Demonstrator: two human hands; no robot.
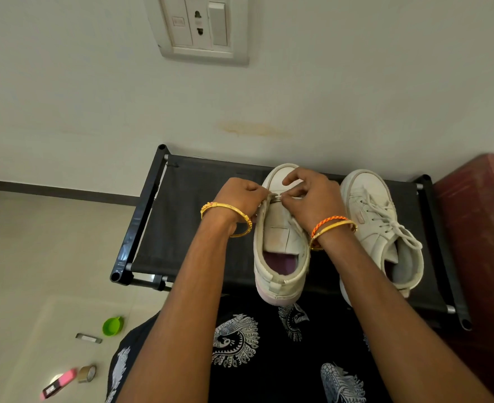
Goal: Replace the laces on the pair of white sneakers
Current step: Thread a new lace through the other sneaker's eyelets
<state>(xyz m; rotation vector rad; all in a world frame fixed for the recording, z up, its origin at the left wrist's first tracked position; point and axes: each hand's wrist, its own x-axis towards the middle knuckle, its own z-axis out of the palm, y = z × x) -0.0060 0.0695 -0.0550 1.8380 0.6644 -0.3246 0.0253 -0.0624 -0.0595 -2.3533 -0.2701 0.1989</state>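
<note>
Both hands, left (pixel 241 197) and right (pixel 309 196), pinch a thin white lace (pixel 275 197) at the unlaced leather sneaker (pixel 279 242). It stands on a black fabric rack (pixel 187 216) beside the laced sneaker (pixel 379 225).

— Where is there room on the bench (pixel 182 216)?

— Its left half lies bare, from the frame bar to the unlaced sneaker (pixel 280 242).

— And to the right?

— The laced sneaker (pixel 382 228) stands close beside the first (only a narrow gap between them), and a dark red cabinet (pixel 478 228) blocks the bench's right end. The wall (pixel 269 112) closes off the far edge.
</note>
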